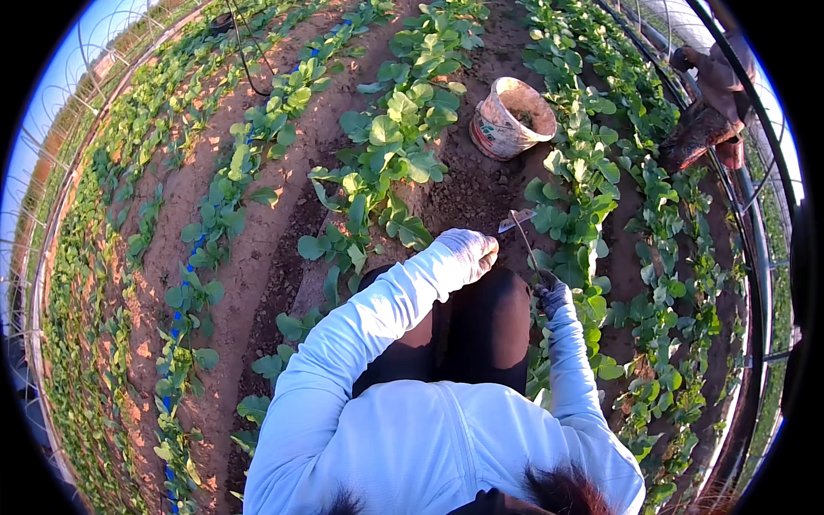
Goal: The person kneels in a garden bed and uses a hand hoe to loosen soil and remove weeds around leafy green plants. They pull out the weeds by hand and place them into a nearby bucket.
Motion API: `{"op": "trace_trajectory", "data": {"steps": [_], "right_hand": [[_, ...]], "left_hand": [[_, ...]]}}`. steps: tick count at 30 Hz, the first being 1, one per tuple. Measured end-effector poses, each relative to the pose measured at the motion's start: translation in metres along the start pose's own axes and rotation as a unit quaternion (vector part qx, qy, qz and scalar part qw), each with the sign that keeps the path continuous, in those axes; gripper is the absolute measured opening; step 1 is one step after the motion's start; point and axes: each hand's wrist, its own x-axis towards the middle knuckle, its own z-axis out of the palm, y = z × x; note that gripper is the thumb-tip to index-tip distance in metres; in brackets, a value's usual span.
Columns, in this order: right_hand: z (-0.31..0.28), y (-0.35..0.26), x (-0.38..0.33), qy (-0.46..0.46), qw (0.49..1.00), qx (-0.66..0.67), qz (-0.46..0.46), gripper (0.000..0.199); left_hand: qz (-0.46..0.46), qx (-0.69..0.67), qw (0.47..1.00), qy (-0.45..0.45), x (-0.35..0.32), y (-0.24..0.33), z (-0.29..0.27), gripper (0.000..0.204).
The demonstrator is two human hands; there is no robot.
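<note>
Two gloved hands work low over the soil, ahead of a pair of dark-trousered knees (pixel 496 319). The right hand (pixel 552 293) has its grip closed around the thin shaft of a hand tool (pixel 526 240), which slants from that hand toward 11 o'clock. At its far end sits a flat, light-coloured blade (pixel 515 221), at 1 o'clock from the left hand (pixel 482 254); whether it touches the ground cannot be told. The left hand is apart from the tool, at 10 o'clock from the right hand, its fingers curled; I cannot tell whether that grip contains anything.

At 12 o'clock from the blade, a dirt-stained whitish bucket (pixel 491 130) leans on the bare path, with some dark material inside. One leafy row (pixel 403 142) grows at 11 o'clock from the left hand, another (pixel 585 184) at 1 o'clock from the right. A blue line (pixel 177 326) runs through the plants toward 9 o'clock.
</note>
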Motion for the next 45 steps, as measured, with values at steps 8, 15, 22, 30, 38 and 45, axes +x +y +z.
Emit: {"op": "trace_trajectory", "data": {"steps": [8,15,22,30,38,45], "right_hand": [[-0.011,0.055,-0.027,0.027,0.994,-0.105,-0.005,0.040],[-0.006,0.014,-0.054,0.059,0.988,-0.142,0.018,0.038],[0.004,0.019,-0.047,0.004,0.982,0.168,0.083,0.037],[-0.004,-0.007,-0.053,-0.036,0.954,0.296,0.021,0.028],[0.006,-0.036,-0.084,0.003,0.942,0.331,-0.058,0.024],[0.006,-0.045,-0.101,0.053,0.950,0.284,-0.116,0.026]], "left_hand": [[0.391,0.729,0.561,-0.027,-0.025,-0.002,0.006,0.014],[0.405,0.754,0.517,-0.017,-0.028,0.007,0.011,0.017],[0.397,0.766,0.506,-0.003,-0.029,0.010,0.010,0.019],[0.403,0.763,0.506,0.003,-0.034,0.006,0.008,0.016],[0.374,0.734,0.567,-0.016,-0.038,0.002,0.006,0.019],[0.414,0.703,0.574,-0.073,-0.036,-0.002,0.004,0.019]]}}
